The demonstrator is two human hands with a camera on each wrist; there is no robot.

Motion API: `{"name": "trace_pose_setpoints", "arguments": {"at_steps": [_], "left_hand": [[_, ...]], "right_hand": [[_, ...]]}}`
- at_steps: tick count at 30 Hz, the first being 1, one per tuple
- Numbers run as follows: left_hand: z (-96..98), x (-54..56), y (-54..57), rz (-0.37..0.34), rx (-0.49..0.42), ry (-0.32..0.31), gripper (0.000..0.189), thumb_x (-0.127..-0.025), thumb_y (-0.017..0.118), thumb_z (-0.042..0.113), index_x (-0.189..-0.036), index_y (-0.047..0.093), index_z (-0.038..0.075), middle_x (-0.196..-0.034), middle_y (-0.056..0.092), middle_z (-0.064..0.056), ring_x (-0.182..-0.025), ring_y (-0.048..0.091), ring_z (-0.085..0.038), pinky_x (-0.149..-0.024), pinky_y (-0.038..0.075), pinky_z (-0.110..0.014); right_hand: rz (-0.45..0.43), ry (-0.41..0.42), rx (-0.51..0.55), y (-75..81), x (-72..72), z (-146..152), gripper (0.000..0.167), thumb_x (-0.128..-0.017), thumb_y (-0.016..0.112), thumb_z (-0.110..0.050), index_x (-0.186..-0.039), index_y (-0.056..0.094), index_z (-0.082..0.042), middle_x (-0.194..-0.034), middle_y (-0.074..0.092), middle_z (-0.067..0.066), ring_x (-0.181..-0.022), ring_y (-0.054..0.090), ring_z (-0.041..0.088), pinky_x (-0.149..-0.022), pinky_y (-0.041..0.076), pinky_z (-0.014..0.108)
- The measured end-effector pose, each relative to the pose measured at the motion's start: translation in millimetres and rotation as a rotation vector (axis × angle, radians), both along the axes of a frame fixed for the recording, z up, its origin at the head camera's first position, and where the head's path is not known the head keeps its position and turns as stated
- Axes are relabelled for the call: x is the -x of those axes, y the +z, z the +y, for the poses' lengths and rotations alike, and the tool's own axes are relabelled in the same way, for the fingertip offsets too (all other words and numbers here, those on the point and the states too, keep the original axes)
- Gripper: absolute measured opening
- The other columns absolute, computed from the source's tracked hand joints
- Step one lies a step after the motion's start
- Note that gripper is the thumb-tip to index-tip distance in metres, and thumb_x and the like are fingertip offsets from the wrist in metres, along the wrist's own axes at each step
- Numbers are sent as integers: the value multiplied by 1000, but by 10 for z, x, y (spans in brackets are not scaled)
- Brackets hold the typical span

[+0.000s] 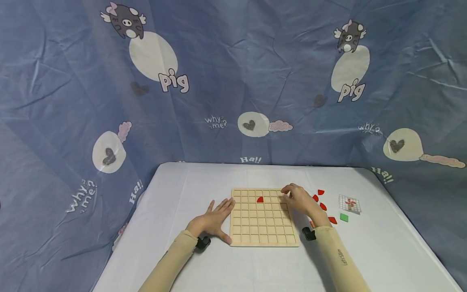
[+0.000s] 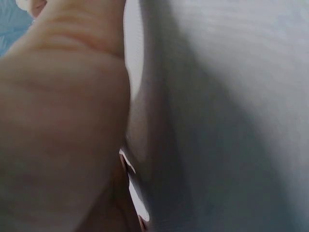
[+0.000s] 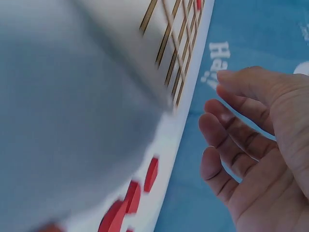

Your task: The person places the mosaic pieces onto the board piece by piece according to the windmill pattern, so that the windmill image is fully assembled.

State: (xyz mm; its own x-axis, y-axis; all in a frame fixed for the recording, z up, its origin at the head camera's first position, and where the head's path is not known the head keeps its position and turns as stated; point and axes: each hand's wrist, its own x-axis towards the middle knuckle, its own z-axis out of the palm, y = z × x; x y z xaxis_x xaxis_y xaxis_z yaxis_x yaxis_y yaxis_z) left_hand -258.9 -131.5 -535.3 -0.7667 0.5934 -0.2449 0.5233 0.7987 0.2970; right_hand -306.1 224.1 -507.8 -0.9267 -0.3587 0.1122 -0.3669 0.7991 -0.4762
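A wooden grid board (image 1: 264,239) lies on the table, with a red quarter-round piece (image 1: 260,199) in one of its upper cells. My left hand (image 1: 214,222) rests spread along the board's left edge, its fingertips and thumb touching the rim. Over the board's upper right corner hovers my right hand (image 1: 300,199), fingers loosely bent. In the right wrist view no piece shows between the thumb and fingers of that right hand (image 3: 260,130). The left wrist view shows mostly the underside of the left hand (image 2: 63,121) and shadowed tabletop.
Several loose red pieces (image 1: 323,207) lie right of the board, partly behind the right forearm. Beyond them are a green square piece (image 1: 344,217) and a printed grid card (image 1: 350,204) with a red pattern. A blue patterned cloth (image 1: 219,81) hangs around the white table (image 1: 197,182).
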Motion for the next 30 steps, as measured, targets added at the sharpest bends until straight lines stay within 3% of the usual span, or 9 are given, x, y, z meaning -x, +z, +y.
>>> {"name": "trace_pose_setpoints", "arguments": {"at_steps": [5,13,20,30], "left_hand": [[-7,-7,6,-4,-7,4,139,-57,74,73,-156,-1,10,-164,-4,-7,-151,-2,-27,-117,-5,-62],[-26,9,-11,2,2,16,140,-55,73,74,-156,-2,13,-164,-4,-5,-151,-3,-25,-118,-6,-60],[-24,6,-8,-2,-3,9,140,-56,73,74,-156,-2,12,-164,-4,-6,-151,-3,-26,-118,-6,-61],[-14,14,24,3,1,3,139,-57,73,74,-156,-2,11,-164,-4,-6,-151,-3,-26,-118,-5,-61]], "right_hand": [[36,-28,-3,-23,39,238,20,-89,64,-8,-108,67,-3,-104,64,9,-85,61,20,-72,52,35],[-4,-73,-16,-39,113,499,21,-89,63,-8,-109,66,-3,-107,62,13,-85,58,21,-71,51,35],[-14,-57,-61,-30,178,566,25,-91,63,-9,-114,66,-1,-112,61,15,-96,60,29,-81,53,46],[-97,-76,-134,-41,244,565,28,-91,63,-9,-118,67,-5,-116,60,17,-102,59,32,-86,52,49]]}}
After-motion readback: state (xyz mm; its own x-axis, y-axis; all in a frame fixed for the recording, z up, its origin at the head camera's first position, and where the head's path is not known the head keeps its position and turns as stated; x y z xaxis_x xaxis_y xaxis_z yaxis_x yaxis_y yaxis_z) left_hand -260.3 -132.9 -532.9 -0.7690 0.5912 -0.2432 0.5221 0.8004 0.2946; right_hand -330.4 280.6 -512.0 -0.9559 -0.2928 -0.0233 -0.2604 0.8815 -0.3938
